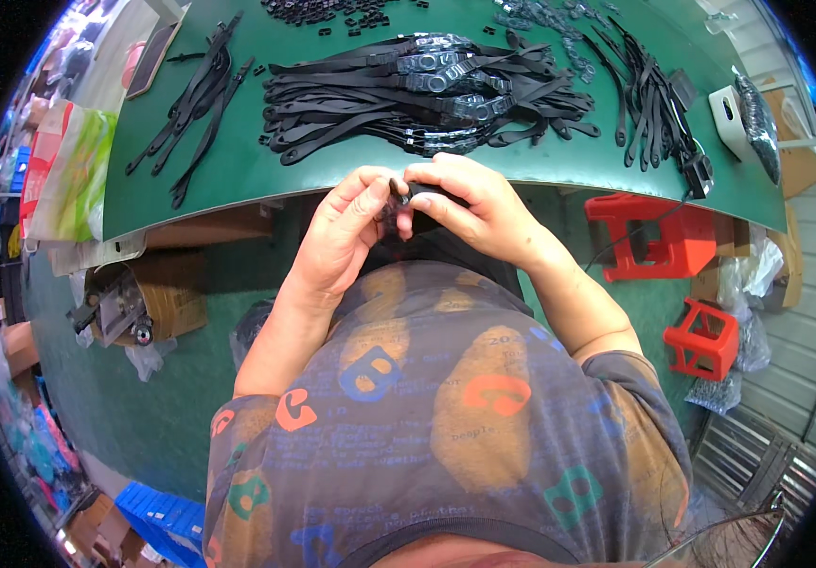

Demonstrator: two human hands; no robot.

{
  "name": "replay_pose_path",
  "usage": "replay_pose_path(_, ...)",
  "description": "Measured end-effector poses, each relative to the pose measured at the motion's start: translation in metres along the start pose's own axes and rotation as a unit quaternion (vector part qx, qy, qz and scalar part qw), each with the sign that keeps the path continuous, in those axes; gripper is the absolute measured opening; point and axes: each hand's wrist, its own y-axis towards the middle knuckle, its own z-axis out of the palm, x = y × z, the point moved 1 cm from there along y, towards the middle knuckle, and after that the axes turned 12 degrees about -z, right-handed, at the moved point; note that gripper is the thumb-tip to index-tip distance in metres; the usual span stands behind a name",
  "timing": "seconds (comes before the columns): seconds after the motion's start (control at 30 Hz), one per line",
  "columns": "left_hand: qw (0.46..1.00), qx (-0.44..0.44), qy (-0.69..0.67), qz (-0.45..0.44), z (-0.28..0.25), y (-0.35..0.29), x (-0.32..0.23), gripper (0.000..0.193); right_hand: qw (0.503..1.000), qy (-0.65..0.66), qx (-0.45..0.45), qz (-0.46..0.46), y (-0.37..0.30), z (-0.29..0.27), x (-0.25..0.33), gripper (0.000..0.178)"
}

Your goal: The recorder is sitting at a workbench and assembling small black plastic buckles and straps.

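My left hand point(344, 225) and my right hand point(480, 205) meet just in front of the table's near edge, their fingers pinched close together. Between them is a black strap point(446, 196), with a dark, shiny part by the left fingertips that is too small to make out. Most of the strap is hidden by the fingers. Right beyond my hands lies a wide pile of black straps point(332, 106) fitted with clear plastic buckles point(436, 83).
The green table point(228, 189) also bears loose black straps point(202, 104) at left, more straps point(649, 114) at right, small black clips point(337, 11), clear plastic pieces point(545, 21) and a white container point(732, 123). Red stools point(654, 237) stand at right; an open cardboard box point(176, 293) sits below left.
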Motion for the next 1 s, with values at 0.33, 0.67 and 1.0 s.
replay_pose_path(0.33, 0.998, -0.047, 0.036, 0.022, -0.007, 0.003, 0.0, 0.012, 0.996, 0.065, -0.054, -0.025, -0.006, 0.021, -0.002, 0.025)
replay_pose_path(0.67, 0.978, -0.084, 0.18, 0.057, -0.001, -0.001, -0.002, 0.012, 0.999, 0.016, -0.049, -0.014, -0.01, 0.019, -0.003, 0.029)
replay_pose_path(1.0, 0.98, -0.079, 0.171, 0.062, 0.001, -0.005, 0.0, 0.018, 0.994, -0.107, -0.004, 0.018, 0.0, 0.002, 0.018, 0.02)
